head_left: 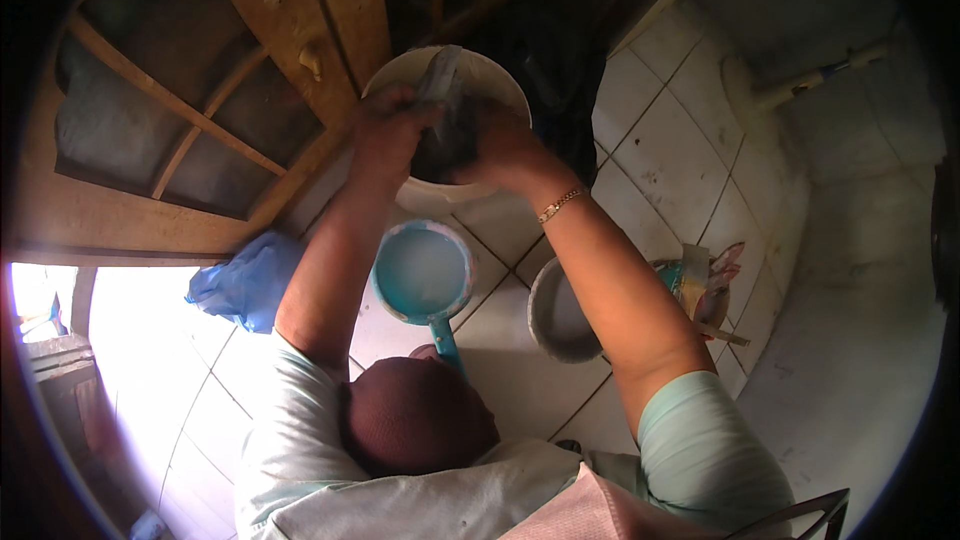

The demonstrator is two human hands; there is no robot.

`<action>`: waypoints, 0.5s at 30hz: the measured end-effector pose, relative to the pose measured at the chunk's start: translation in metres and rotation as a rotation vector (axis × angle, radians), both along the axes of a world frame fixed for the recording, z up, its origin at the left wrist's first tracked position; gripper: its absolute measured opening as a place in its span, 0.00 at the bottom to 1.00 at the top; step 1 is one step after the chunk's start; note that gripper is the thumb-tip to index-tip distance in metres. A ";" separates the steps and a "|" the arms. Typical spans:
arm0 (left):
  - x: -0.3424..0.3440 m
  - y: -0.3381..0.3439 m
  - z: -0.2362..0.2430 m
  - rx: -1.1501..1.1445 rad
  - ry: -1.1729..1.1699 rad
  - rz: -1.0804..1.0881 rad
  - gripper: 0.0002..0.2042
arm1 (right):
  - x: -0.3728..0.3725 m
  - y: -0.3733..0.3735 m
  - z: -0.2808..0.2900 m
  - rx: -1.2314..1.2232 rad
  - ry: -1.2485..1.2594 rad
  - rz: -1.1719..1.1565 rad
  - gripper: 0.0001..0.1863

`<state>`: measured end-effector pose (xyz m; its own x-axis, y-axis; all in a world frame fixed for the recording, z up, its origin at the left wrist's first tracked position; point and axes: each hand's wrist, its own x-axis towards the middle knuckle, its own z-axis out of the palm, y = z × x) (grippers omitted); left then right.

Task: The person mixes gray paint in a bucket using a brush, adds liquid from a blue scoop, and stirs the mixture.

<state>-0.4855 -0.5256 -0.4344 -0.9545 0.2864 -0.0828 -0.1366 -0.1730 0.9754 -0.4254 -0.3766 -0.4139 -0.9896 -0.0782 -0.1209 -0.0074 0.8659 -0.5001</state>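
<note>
Both of my hands work over a white round bucket point(500, 75) on the tiled floor. My left hand point(388, 135) is at the bucket's left side, its fingers curled around the lower part of a pale grey, flat strip point(440, 72) that leans toward the far rim. The strip's kind is unclear. My right hand point(505, 152) reaches in over the right side, its fingers lost in shadow and blur. The bucket's contents look dark and cannot be made out. A chain bracelet point(560, 205) circles my right wrist.
Nearer me sit a turquoise handled dipper point(424, 268) with cloudy liquid and a pale bowl point(545, 318), partly behind my right forearm. A container with tools point(690, 275) stands to the right. Left are a blue plastic bag point(250, 280) and a wooden panelled door point(290, 30). Dark plastic point(570, 90) lies beside the bucket.
</note>
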 end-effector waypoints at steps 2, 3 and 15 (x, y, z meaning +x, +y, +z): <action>-0.006 0.001 -0.001 0.064 -0.028 -0.015 0.05 | -0.011 -0.009 -0.006 0.074 0.027 -0.044 0.42; -0.007 0.003 0.003 0.127 -0.054 -0.031 0.05 | -0.015 -0.013 -0.007 0.146 0.056 -0.089 0.44; 0.009 0.007 0.013 -0.274 0.215 -0.113 0.09 | -0.017 -0.007 0.007 0.081 -0.023 -0.130 0.28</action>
